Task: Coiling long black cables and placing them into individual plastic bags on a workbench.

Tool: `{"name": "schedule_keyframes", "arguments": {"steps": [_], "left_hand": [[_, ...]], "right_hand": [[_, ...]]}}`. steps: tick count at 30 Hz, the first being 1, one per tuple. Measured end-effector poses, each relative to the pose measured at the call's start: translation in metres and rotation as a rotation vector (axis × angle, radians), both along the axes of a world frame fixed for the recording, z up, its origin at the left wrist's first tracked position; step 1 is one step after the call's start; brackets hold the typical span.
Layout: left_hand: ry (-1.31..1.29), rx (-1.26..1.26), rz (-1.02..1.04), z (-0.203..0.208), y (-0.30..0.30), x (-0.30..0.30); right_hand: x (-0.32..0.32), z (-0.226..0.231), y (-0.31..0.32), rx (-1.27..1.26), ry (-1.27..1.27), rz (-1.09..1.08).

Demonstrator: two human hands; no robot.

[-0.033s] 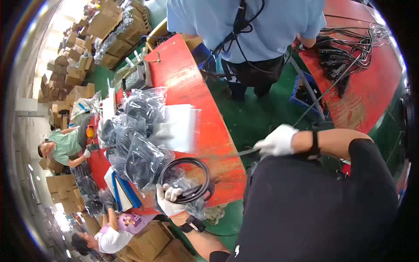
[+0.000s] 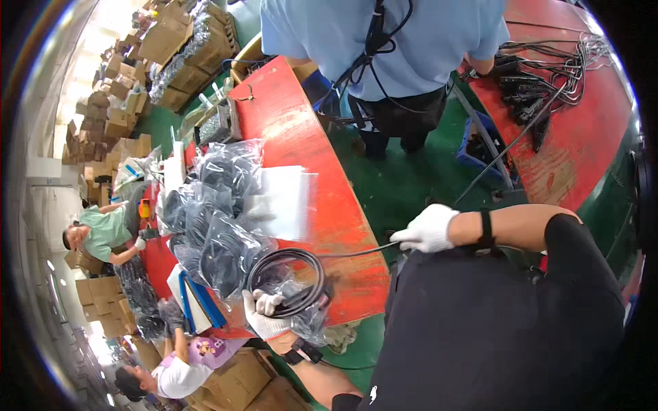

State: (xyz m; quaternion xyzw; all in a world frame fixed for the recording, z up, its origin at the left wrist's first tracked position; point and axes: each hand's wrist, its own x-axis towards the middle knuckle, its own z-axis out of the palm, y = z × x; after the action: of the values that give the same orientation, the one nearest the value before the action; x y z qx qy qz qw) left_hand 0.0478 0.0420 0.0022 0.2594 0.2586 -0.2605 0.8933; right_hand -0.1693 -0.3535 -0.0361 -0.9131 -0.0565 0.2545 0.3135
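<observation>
We hold the black cable coil [image 2: 317,275] over the red table [image 2: 336,202] — our left hand [image 2: 264,316] curls its fingers around the lower-left rim, our right hand [image 2: 425,230] pinches the outstretched length [image 2: 356,254] at its fingertips.

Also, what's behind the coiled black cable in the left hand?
Behind the coiled black cable, crumpled clear plastic shows through the loop, with red tabletop visible to its right. Whatever lies directly behind the strands and gloved left hand is covered.
</observation>
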Motion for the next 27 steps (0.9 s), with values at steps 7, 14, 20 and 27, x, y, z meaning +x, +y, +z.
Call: {"name": "schedule_keyframes", "arguments": {"steps": [7,14,20,27], "left_hand": [[-0.261,0.47,0.271,-0.001,-0.011,0.062],[-0.26,0.541,0.174,0.007,-0.08,0.054],[-0.262,0.518,-0.085,-0.011,-0.166,0.013],[-0.369,0.728,-0.289,-0.013,-0.256,-0.041]], "right_hand": [[-0.019,-0.02,-0.026,0.116,-0.208,-0.144],[-0.076,-0.002,-0.071,0.048,-0.227,-0.199],[-0.072,0.014,-0.062,0.164,-0.238,-0.177],[-0.074,0.041,-0.097,0.386,-0.306,-0.057]]}}
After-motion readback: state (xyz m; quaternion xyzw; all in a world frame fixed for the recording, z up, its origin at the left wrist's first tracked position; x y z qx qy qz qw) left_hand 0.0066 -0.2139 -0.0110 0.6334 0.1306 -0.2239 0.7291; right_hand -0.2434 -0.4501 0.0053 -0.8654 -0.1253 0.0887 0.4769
